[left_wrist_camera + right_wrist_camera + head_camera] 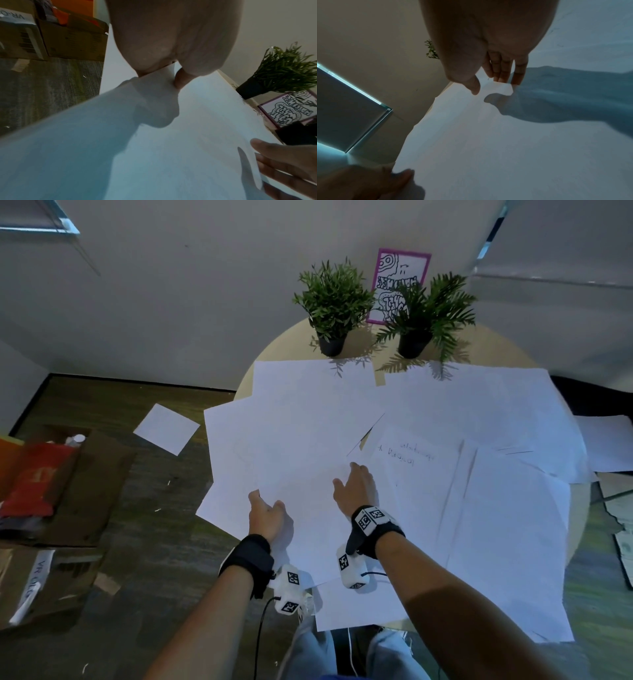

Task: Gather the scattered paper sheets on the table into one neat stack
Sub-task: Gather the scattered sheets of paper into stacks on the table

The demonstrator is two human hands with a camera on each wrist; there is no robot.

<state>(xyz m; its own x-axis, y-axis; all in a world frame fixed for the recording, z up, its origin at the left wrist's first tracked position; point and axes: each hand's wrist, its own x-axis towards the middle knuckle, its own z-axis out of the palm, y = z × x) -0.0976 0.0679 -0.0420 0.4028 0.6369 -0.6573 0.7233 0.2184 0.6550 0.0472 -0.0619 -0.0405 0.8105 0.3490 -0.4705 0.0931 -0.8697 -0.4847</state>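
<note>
Left grip [265, 517] pinching top sheet [308, 508], right grip [352, 487] flat, fingers apart, two potted plants [334, 302] behind

Ahead of both hands: two potted plants [334, 302] [424, 313] stand at the desk's [579, 508] far edge, with a framed picture [399, 285] against the wall behind them.
Between hands and plants: flat overlapping paper sheets [462, 412], nothing upright.
Right of the right hand [352, 487]: only flat sheets out to the desk rim.
Left of the left hand [265, 515]: the sheets overhang the desk edge; beyond is open air over the floor.
Floor, far left: cardboard boxes [68, 484] and one loose sheet [166, 428].
</note>
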